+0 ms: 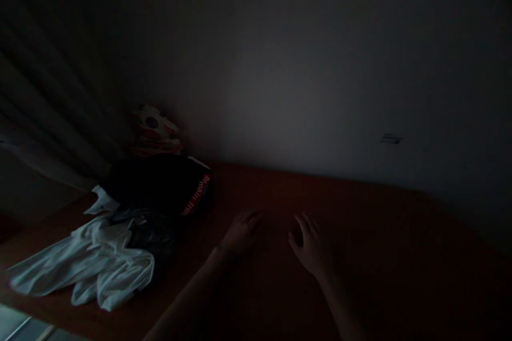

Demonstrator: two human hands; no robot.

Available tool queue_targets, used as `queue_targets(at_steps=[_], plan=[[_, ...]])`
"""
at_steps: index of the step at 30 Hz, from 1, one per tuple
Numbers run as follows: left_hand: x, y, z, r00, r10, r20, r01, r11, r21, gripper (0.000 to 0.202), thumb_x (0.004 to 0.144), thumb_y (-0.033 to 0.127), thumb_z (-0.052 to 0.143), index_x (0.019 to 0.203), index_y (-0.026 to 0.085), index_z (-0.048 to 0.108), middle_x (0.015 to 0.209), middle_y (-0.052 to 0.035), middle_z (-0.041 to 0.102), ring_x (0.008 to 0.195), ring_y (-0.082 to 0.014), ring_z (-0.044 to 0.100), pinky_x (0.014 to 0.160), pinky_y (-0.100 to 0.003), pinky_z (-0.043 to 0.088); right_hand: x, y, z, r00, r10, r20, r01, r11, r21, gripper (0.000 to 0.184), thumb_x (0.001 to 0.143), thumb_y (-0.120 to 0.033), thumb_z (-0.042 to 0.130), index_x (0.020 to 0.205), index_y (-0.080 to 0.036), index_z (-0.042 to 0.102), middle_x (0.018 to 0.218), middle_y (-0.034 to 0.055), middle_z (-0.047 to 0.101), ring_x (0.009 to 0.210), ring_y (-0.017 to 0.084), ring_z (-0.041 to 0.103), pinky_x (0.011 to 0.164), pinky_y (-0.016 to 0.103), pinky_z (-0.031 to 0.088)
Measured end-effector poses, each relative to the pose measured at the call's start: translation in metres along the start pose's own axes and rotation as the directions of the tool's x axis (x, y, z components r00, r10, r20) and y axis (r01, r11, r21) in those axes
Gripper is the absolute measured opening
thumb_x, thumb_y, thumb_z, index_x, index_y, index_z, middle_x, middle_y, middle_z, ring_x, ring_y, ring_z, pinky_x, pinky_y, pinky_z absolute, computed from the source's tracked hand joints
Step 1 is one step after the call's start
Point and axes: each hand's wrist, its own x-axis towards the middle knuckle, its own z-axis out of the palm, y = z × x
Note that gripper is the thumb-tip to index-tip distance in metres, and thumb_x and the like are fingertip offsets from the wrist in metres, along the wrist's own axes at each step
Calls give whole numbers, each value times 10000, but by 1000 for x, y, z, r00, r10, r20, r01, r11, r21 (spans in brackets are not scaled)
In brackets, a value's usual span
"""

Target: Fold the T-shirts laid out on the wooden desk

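Note:
In the dim head view, my left hand (241,232) rests on or just over the brown table (272,298), its fingers loosely bent and nothing visible in them. To its right, my right hand (310,245) has thumb and fingers apart, also holding nothing. A gap of bare tabletop lies between the two hands. Left of my left hand is a pile of clothes: a black garment (152,178) with red-and-white lettering, a dark grey garment (154,234), and a crumpled white garment (100,261) in front. Neither hand touches the pile.
Behind the pile, against the wall, sits a white-and-red object (156,125), too dark to name. A pale wall (288,85) rises at the table's back edge, bearing a small outlet or label (391,139). A curtain (44,90) hangs at the left.

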Motion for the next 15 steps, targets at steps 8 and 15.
queue_targets(at_steps=[8, 15], plan=[[-10, -11, 1, 994, 57, 91, -55, 998, -29, 384, 1006, 337, 472, 1342, 251, 636, 1493, -101, 557, 1358, -282, 526, 1150, -506, 419, -12, 11, -3, 993, 62, 105, -69, 995, 71, 449, 951, -504, 512, 1255, -221, 680, 1474, 146, 564, 1372, 337, 512, 1158, 552, 372], [-11, -6, 0, 999, 17, 35, -16, 1000, -11, 328, 982, 338, 514, 1251, 250, 682, 1360, -112, 627, 1223, -292, 588, 1060, -517, 477, -11, 14, -2, 993, 57, 100, -68, 992, 109, 444, 956, -508, 493, 1260, -240, 673, 1472, 138, 565, 1392, 333, 489, 1153, 571, 368]])
